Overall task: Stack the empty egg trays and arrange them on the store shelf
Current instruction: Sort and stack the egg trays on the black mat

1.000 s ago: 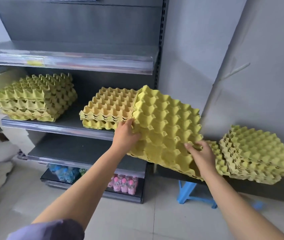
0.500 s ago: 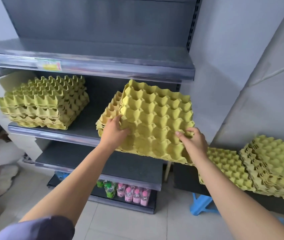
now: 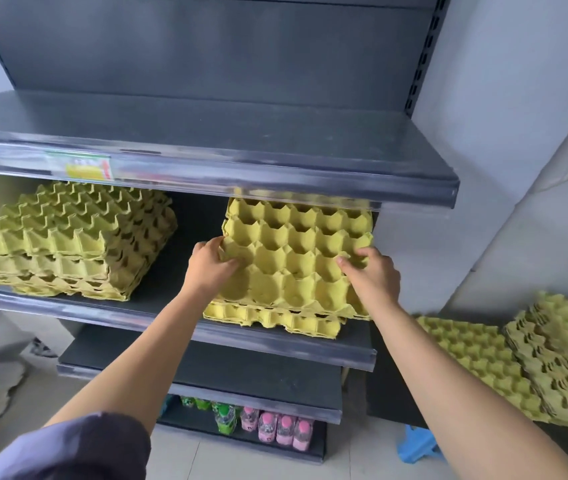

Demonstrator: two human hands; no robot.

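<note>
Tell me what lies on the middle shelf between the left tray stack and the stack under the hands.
Head view: only bare dark shelf between the left stack and the right stack; the left hand grips the right stack's top tray.

A small shop aisle.
Grey metal retail shelving (image 3: 275, 188) carried a price label (image 3: 83, 168) at upper left; bottled drinks (image 3: 275, 433) stood at the bottom.

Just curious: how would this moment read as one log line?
egg tray tilted over right stack; left hand grips tray; right hand grips tray; middle shelf
</note>
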